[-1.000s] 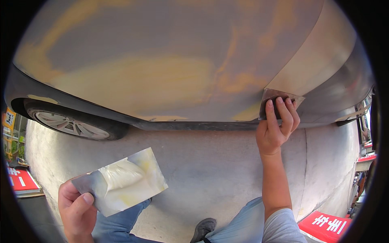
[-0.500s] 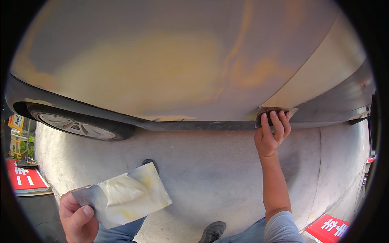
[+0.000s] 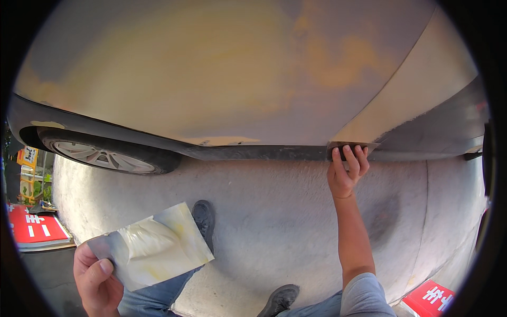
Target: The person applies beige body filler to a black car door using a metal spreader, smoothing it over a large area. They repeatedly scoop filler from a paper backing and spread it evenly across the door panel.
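My left hand (image 3: pixel 97 277) grips a thin, smudged rectangular plate (image 3: pixel 190 238), which carries a mound of creamy pale paste (image 3: pixel 140 240). My right hand (image 3: pixel 346 169) is closed on a dark, flat spreader (image 3: pixel 343 145), laid against the bottom edge of the car body (image 3: pixel 211 79), at the lower end of a pale beige strip (image 3: pixel 406 90) beside a curved seam. The panel is grey with broad yellowish patches and small chipped spots along its lower edge. The spreader's working edge is partly hidden by my fingers.
A wheel with silver spokes (image 3: pixel 105 158) sits at the left under the dark lower trim. My shoes (image 3: pixel 203 219) stand on concrete floor (image 3: pixel 274 222). Red signs with white markings (image 3: pixel 39 224) lie at both lower sides; an orange object and greenery show at far left.
My right hand and spreader have moved down along the pale strip to the panel's bottom edge and slightly left, leaving more beige visible above. My view has shifted; my left shoe now shows.
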